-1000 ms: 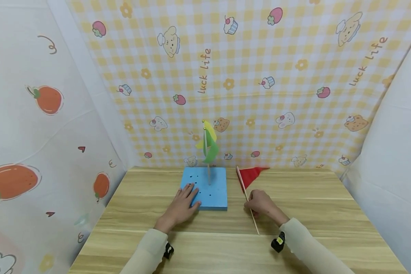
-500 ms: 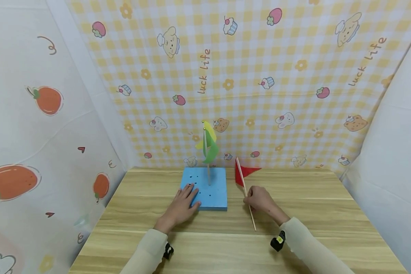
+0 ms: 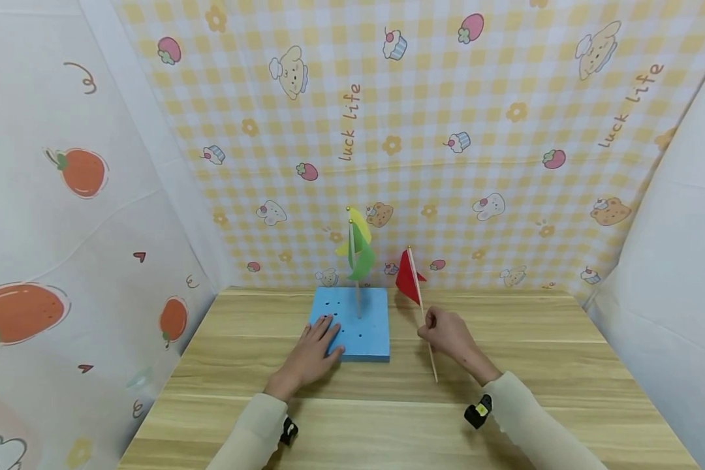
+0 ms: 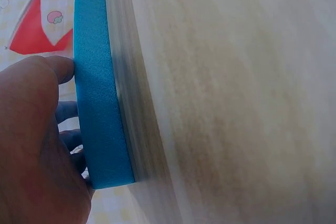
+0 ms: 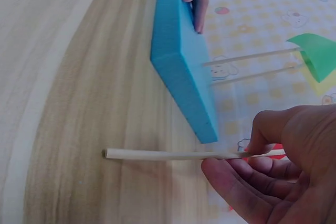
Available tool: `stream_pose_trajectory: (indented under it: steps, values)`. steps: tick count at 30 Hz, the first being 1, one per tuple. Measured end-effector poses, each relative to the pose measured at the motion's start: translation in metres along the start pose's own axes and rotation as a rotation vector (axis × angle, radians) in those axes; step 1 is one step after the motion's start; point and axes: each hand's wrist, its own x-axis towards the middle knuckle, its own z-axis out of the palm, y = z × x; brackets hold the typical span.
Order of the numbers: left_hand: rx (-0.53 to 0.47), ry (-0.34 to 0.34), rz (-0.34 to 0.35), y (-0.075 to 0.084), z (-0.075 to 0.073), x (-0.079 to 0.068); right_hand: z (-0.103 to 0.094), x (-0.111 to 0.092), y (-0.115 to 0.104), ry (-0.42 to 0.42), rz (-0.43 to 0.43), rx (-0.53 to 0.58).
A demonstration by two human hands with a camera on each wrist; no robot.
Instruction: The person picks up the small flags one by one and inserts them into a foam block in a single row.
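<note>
My right hand (image 3: 448, 333) pinches the wooden stick of a small red flag (image 3: 408, 277) to the right of the board. The flag's cloth is at the top, and the bare stick end (image 5: 142, 154) sticks out below the fingers. My left hand (image 3: 310, 358) rests with straight fingers on the front left part of a thick blue board (image 3: 373, 336) with several small holes. A green flag (image 3: 361, 256) and a yellow flag (image 3: 360, 222) stand upright on sticks in that board. In the left wrist view the thumb lies against the board's edge (image 4: 100, 87).
The board lies on a wood-grain table (image 3: 358, 424). Behind it hangs a yellow checked cloth (image 3: 429, 98) with cartoon prints. White cloth walls (image 3: 94, 228) enclose both sides. A black wrist camera (image 3: 478, 411) is strapped by the right sleeve.
The red flag has risen from lying near the table to a steeper tilt, its cloth swinging left. My right hand has lifted slightly. The left hand and board have stayed put.
</note>
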Motion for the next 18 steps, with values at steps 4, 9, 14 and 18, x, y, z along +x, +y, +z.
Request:
stream_pose_trajectory:
  steps: [4, 9, 14, 18]
  values:
    - [-0.004, 0.001, 0.0, 0.0, 0.0, 0.0, -0.005, 0.0, -0.002, 0.023, -0.041, -0.007]
    - [0.0, -0.005, -0.004, 0.0, 0.0, 0.0, -0.011, 0.0, -0.004, 0.076, -0.102, -0.034]
    - [-0.002, -0.003, -0.003, -0.001, 0.001, 0.0, -0.016, 0.001, -0.005, 0.111, -0.144, -0.029]
    - [-0.003, -0.001, -0.002, -0.001, 0.0, 0.0, -0.019, 0.002, -0.007, 0.122, -0.154, -0.034]
